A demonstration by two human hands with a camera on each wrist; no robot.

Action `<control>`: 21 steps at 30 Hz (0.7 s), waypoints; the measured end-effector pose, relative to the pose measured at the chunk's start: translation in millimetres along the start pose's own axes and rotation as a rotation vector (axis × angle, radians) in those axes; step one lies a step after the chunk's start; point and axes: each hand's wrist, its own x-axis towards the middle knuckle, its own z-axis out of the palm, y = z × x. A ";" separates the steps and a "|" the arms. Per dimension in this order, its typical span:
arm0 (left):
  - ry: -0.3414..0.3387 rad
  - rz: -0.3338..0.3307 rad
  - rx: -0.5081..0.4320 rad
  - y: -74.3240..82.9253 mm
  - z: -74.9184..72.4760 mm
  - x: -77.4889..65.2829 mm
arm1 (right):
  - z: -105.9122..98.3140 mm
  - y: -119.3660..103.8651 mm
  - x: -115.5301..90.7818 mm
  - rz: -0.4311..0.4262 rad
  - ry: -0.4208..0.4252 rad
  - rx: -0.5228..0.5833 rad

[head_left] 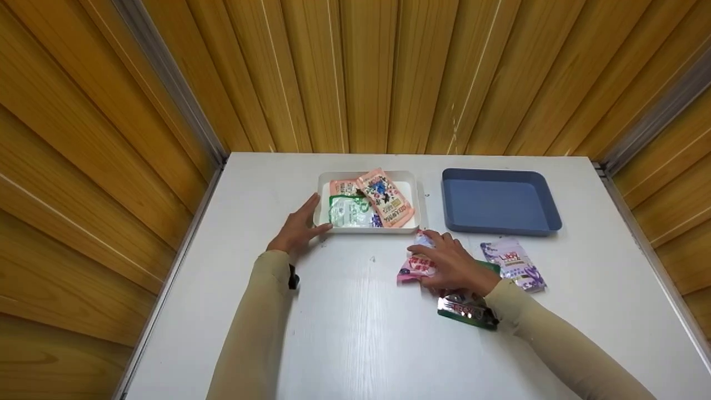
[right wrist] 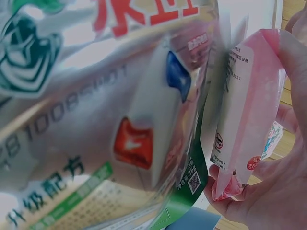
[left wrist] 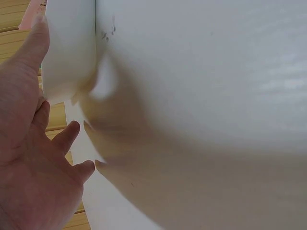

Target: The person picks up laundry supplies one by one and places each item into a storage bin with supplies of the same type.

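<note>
My right hand (head_left: 452, 262) grips a pink packet (head_left: 416, 268) by its edges, just in front of the white tray's right corner. Seen from the right wrist, the packet (right wrist: 247, 105) stands on edge between thumb and fingers. Under that wrist lies a shiny green and silver packet (head_left: 465, 310), partly covered by the hand. At the near left corner of the white tray (head_left: 420, 203) rests my left hand (head_left: 298, 226), thumb at the front rim and fairly straight fingers along the side. Inside this tray are peach packets (head_left: 387, 198) and a green and white packet (head_left: 349, 212).
A blue tray (head_left: 497, 203) stands right of the white one. Just before it lies a lavender packet (head_left: 515, 265) marked Liby. The white table (head_left: 344, 333) meets wood-look panels (head_left: 369, 78) at the back and sides.
</note>
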 end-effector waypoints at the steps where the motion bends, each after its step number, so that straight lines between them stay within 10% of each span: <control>1: 0.000 -0.005 -0.002 -0.1 0.1 0.2 | 0.2 0.0 -0.1 -0.007 0.003 -0.002; 21: 0.010 0.008 -0.023 -0.6 1.0 1.0 | -6.4 -7.7 -2.0 -0.048 -0.044 0.034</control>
